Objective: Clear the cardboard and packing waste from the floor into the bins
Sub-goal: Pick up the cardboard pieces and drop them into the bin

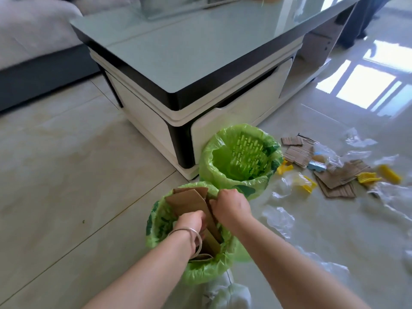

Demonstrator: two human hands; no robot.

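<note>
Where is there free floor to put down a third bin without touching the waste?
The tiles left of both bins, between the sofa and the near bin, are bare. Right of the far bin, cardboard pieces, yellow pieces and clear plastic crowd the floor.

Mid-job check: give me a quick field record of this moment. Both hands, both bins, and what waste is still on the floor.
left hand: grips the cardboard inside the near bin
right hand: grips the same cardboard at its right edge
near bin: green liner, cardboard standing in it
far bin: green liner, looks empty, against the coffee table
floor waste: cardboard scraps, yellow plastic pieces, clear plastic film, all right of the bins
task state: not finished
</note>
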